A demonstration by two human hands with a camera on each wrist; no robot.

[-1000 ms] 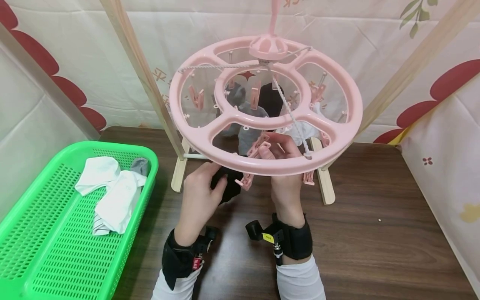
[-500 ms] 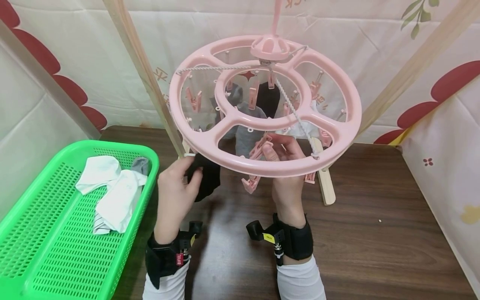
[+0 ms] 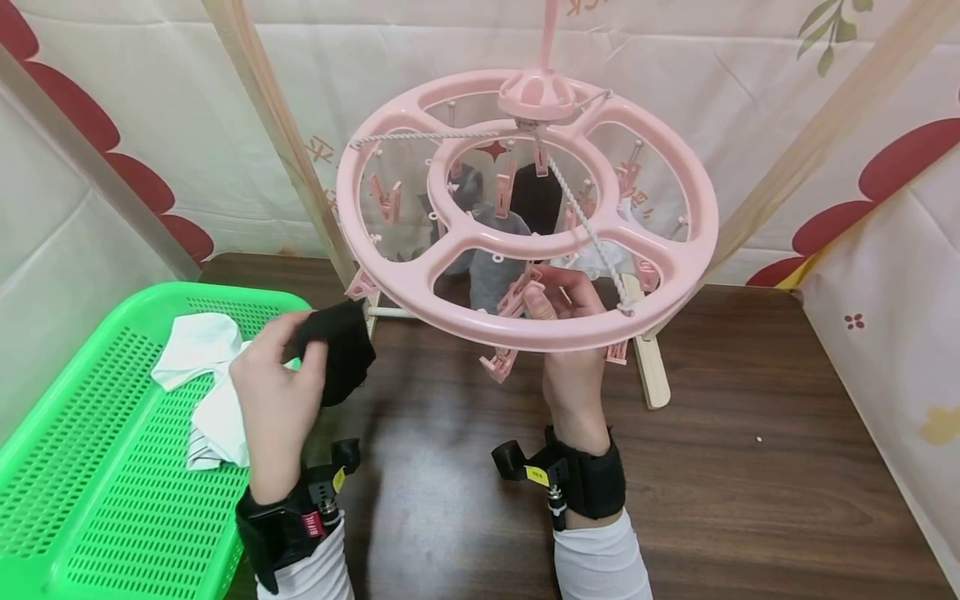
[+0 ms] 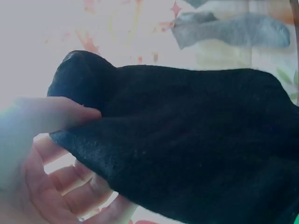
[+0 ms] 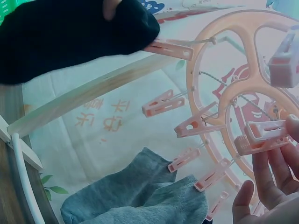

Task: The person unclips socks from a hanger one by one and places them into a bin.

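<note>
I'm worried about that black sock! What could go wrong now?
The black sock might slip onto the table, since the left hand pinches it near one end. The pink ring hangs on cords, so it could sway if bumped. The pink clip might nip the right hand holding it, if the fingers slide.

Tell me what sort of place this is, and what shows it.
Probably a staged laundry-drying corner: a pink clip hanger hangs above a wooden tabletop, a green basket holds white fabric pieces, and printed cloth forms the backdrop.
</note>
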